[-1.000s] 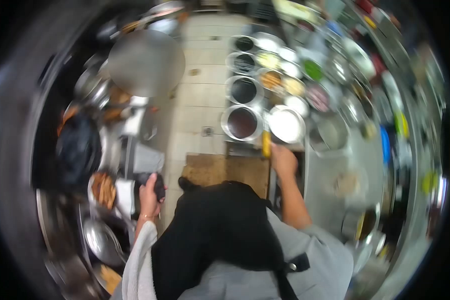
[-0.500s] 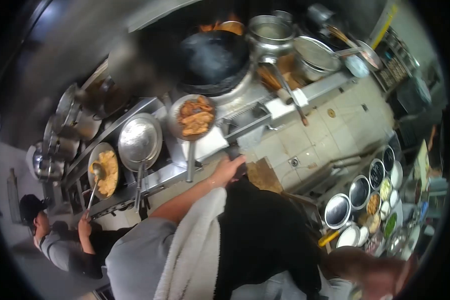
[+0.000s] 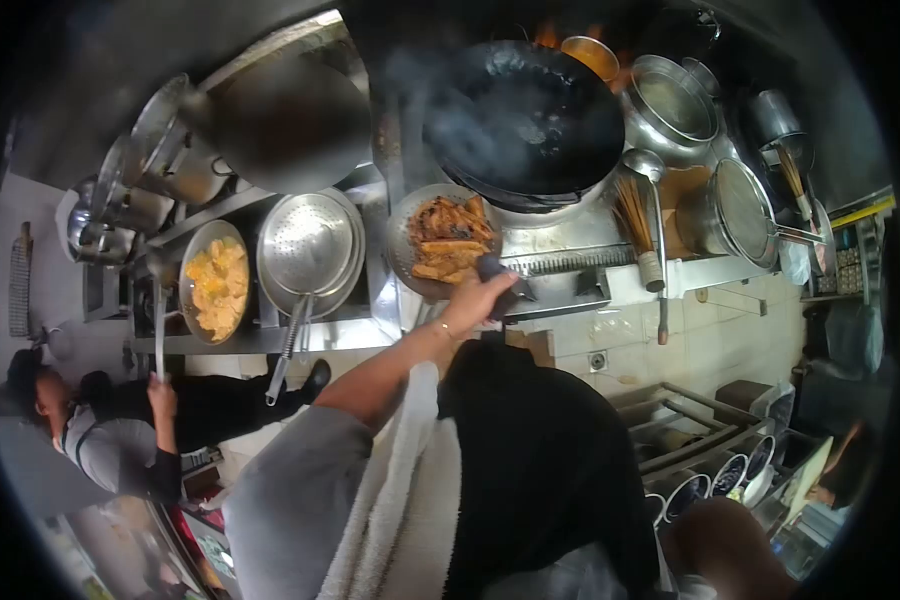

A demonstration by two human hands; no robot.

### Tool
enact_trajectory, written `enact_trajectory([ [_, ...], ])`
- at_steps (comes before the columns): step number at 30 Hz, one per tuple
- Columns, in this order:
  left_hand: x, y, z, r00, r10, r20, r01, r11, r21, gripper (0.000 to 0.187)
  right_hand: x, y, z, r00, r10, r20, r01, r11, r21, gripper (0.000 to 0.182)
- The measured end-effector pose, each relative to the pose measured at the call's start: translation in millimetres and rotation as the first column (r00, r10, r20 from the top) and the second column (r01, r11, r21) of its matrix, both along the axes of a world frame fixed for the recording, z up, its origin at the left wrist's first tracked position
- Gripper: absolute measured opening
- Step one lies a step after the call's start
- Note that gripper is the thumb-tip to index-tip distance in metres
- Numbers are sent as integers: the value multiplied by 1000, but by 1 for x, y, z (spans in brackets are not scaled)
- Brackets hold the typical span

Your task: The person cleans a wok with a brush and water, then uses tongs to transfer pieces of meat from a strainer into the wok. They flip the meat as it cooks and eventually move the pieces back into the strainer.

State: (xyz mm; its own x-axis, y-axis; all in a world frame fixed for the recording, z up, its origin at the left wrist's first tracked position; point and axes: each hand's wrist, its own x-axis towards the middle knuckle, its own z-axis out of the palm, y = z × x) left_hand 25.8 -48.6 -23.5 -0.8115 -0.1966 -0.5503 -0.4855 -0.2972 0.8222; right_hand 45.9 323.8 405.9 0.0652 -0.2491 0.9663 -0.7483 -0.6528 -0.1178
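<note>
In the head view, the left hand (image 3: 477,297) is closed around a dark thing (image 3: 491,270), below the wok (image 3: 530,120). The pan (image 3: 400,237) with food (image 3: 455,240) lies below and left of the wok. The right hand does not show; its grip I cannot tell. The step seems to be holding; moving this thing probably calls for clearance from the pan.

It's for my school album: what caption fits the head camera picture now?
Left hand clutching a dark object beside browned food, near a big black wok.

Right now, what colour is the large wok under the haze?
The wok is black, seen best in the head view.
</note>
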Motion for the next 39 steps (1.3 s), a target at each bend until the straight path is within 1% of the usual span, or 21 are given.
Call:
enact_trajectory([
  [2, -2, -9, -12, 995, 98, 7, -96, 988, -118, 41, -32, 7, -9, 915, -399, -59, 380, 903, -201, 23],
  [3, -4, -16, -9, 983, 82, 161, -55, 985, -166, 43, -55, 18, -24, 815, -580, 10, 560, 782, -275, 23],
  [4, -3, -14, -10, 985, 155, 81, -147, 985, -94, 42, -82, 24, -58, 709, -681, 184, 705, 679, -206, 22],
  [5, -5, -11, 1, 976, 215, 39, -214, 976, -28, 37, -103, 30, -107, 564, -682, 466, 753, 656, 50, 22],
  [6, -5, -10, 4, 961, 277, -15, -276, 961, 32, 29, -120, 26, -158, 335, -661, 672, 614, 694, 376, 22],
  [7, -3, -10, 5, 951, 306, -35, -304, 951, 64, 27, -138, 20, -179, 159, -959, 234, 426, 280, 860, 19],
  [8, -2, -7, 13, 937, 349, -12, -347, 935, 67, 28, -157, 14, -227, 208, -885, 416, 75, 439, 896, 18],
  [9, 0, -4, 23, 924, 381, -35, -379, 924, 53, 29, -168, 27, -283, 301, -908, 292, -59, 288, 956, 24],
  [11, 10, 0, 22, 913, 406, -43, -405, 914, 40, 37, -184, 44, -363, 406, -911, -74, 38, -64, 997, 42],
  [13, 21, 9, 22, 884, 460, -84, -460, 888, 22, 35, -218, 42, -415, 374, -844, -385, 329, -267, 906, 60],
  [15, 28, 23, 39, 853, 518, -56, -518, 855, 22, 33, -265, 23, -453, 284, -793, -539, 260, -477, 839, 80],
  [19, 43, 59, 47, 732, 679, -46, -680, 733, -5, 28, -317, -2, -513, 380, -789, -483, 127, -473, 872, 89],
  [21, 52, 73, 45, 716, 698, -2, -698, 716, -18, 26, -331, -10, -521, 539, -724, -431, 27, -497, 868, 95],
  [26, 67, 108, 35, 570, 821, 18, -818, 570, -73, 23, -309, 17, -467, 543, -778, -317, 67, -336, 940, 98],
  [28, 80, 114, 27, 586, 809, 44, -807, 588, -56, 24, -310, 41, -478, 630, -727, -273, -203, -494, 846, 95],
  [31, 73, 114, 28, 564, 824, 60, -821, 567, -65, 26, -319, 51, -414, 529, -825, -202, -135, -316, 939, 89],
  [33, 70, 111, 33, 473, 881, -18, -880, 470, -70, 26, -327, 40, -381, 436, -899, 37, -72, 6, 997, 81],
  [34, 82, 100, 22, 519, 855, 9, -854, 519, -44, 29, -337, 30, -383, 448, -886, 120, 29, 149, 988, 78],
  [35, 84, 93, 27, 549, 836, 7, -836, 549, -12, 29, -344, 8, -369, 443, -888, 128, 53, 168, 984, 78],
  [37, 88, 83, 32, 556, 831, -32, -831, 555, -18, 31, -355, -45, -335, 575, -815, -76, 379, 183, 907, 75],
  [39, 91, 78, 39, 499, 864, -66, -866, 500, -5, 31, -353, -105, -313, 605, -781, -152, 303, 50, 952, 68],
])
